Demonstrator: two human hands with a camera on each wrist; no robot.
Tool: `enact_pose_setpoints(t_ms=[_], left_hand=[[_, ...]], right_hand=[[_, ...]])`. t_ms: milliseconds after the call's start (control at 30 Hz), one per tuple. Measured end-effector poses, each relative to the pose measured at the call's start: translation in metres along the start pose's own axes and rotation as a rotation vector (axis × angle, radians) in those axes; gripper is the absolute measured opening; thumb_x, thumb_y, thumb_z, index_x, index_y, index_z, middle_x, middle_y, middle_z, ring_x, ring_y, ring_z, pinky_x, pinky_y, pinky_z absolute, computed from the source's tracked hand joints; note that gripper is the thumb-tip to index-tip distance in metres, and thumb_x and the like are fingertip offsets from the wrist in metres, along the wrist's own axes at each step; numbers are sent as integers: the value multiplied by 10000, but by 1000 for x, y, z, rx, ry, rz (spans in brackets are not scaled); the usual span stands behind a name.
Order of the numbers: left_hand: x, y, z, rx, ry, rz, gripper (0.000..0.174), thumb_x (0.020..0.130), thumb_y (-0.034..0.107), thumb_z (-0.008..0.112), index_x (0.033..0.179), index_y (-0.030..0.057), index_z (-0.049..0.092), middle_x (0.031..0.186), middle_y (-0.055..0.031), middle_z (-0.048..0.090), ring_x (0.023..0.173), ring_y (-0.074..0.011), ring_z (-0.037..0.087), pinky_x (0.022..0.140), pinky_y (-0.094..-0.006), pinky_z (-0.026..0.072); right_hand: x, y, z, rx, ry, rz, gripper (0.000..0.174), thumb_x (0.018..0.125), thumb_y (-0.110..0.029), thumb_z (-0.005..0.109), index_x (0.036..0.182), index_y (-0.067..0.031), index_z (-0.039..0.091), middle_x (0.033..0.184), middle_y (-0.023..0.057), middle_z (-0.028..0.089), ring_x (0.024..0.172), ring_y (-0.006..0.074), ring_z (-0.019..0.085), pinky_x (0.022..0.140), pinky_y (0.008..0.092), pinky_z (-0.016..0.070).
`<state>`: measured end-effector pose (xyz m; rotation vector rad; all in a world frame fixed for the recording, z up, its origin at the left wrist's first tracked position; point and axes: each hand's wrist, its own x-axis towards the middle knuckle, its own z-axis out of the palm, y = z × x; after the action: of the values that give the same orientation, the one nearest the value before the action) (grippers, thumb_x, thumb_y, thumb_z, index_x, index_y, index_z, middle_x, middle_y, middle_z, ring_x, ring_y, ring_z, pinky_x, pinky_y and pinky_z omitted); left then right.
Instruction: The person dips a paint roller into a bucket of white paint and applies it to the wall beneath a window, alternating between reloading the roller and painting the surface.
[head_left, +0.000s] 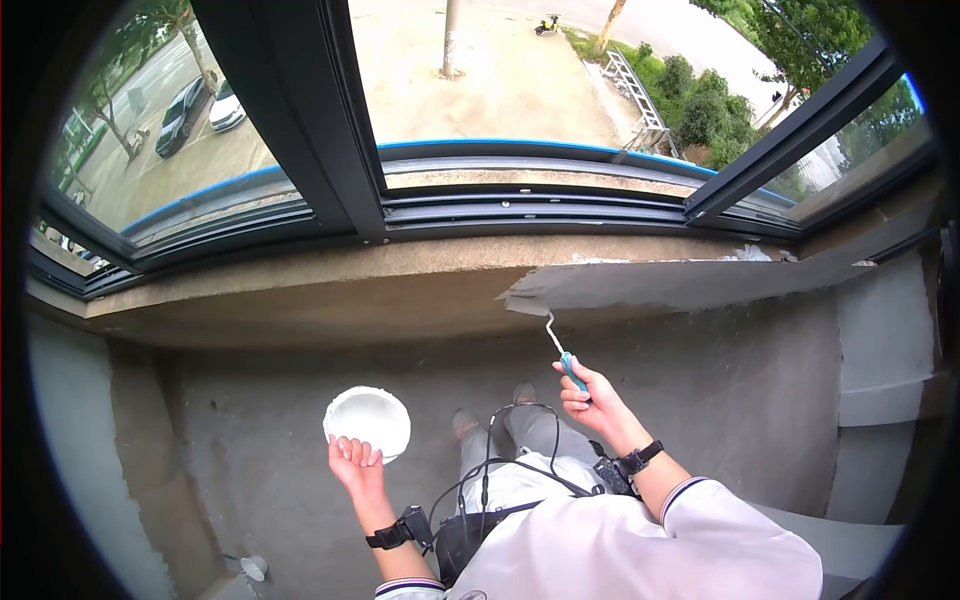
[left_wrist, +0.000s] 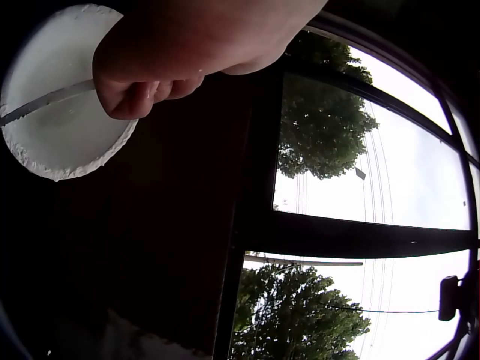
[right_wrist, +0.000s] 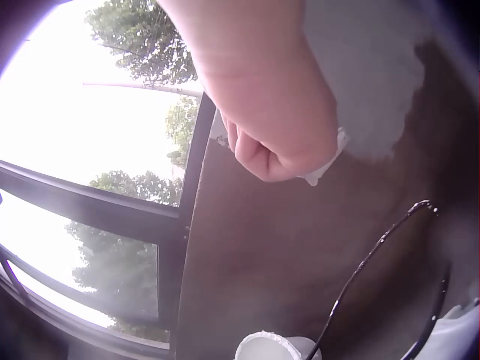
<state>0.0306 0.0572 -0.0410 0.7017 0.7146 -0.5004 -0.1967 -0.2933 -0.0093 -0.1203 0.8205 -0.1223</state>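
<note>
Your right grip (head_left: 595, 404) clamped on roller (head_left: 571, 367) by its blue handle; roller head just ahead, at edge of pale coat (head_left: 650, 287) on wall (head_left: 380, 308). Your left grip (head_left: 355, 467) clamped on handle of white bucket (head_left: 400, 432), just ahead of it. Step in hand, apparently: you coat wall. Next move likely calls for even pressure onto bare wall, ahead-left of right grip.
</note>
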Motion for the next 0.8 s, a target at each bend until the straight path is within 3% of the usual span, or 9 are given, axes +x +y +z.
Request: enact_pose_setpoints(t_ms=[33, 67, 133, 300, 533, 700, 800], left_hand=[[0, 0, 1, 10, 12, -5, 501, 1014, 352, 347, 548, 175, 294, 445, 52, 209, 373, -88, 186, 373, -244, 197], [1, 0, 0, 17, 11, -9, 501, 1014, 352, 347, 548, 175, 294, 445, 52, 209, 373, -88, 186, 373, -244, 197], [3, -3, -3, 18, 27, -2, 500, 1015, 350, 346, 550, 175, 290, 448, 51, 208, 376, -89, 182, 378, -246, 195], [-2, -5, 5, 24, 81, 3, 497, 1016, 345, 344, 551, 175, 293, 446, 51, 212, 377, -89, 175, 380, -246, 187], [-4, -4, -4, 7, 49, 18, 468, 1022, 339, 353, 586, 170, 318, 457, 51, 217, 383, -89, 183, 386, -239, 201], [-15, -2, -12, 20, 66, 49, 476, 1018, 343, 358, 577, 170, 318, 451, 51, 215, 382, -89, 182, 382, -246, 197], [-20, -3, -15, 27, 84, 44, 461, 1018, 338, 355, 590, 171, 319, 461, 53, 213, 390, -88, 178, 388, -245, 196]], right_hand=[[-6, 1, 3, -124, 26, -49, 328, 1018, -358, 459, 1118, -57, 542, 586, -18, 398, 434, 61, 343, 387, 207, 265], [-16, 1, 7, -117, 29, -53, 328, 1018, -358, 459, 1118, -57, 542, 586, -18, 398, 434, 61, 343, 387, 207, 265], [-46, 1, 27, -373, 67, -189, 308, 1031, -331, 432, 1121, -57, 540, 592, -14, 414, 438, 55, 352, 383, 204, 263], [-94, -2, 46, -394, 0, -228, 233, 1029, -242, 449, 1116, -41, 529, 605, -8, 412, 403, 56, 331, 364, 204, 262], [-10, -7, -6, -352, -35, -175, 217, 1019, -202, 462, 1101, -10, 521, 603, -9, 404, 405, 49, 317, 360, 198, 260], [59, 0, -29, -292, 67, -120, 202, 1017, -197, 464, 1064, -7, 510, 612, -9, 398, 424, 54, 319, 366, 207, 255], [67, 1, -32, -249, 87, -104, 204, 1014, -190, 471, 1064, 3, 510, 621, -10, 397, 436, 53, 319, 372, 209, 258]])
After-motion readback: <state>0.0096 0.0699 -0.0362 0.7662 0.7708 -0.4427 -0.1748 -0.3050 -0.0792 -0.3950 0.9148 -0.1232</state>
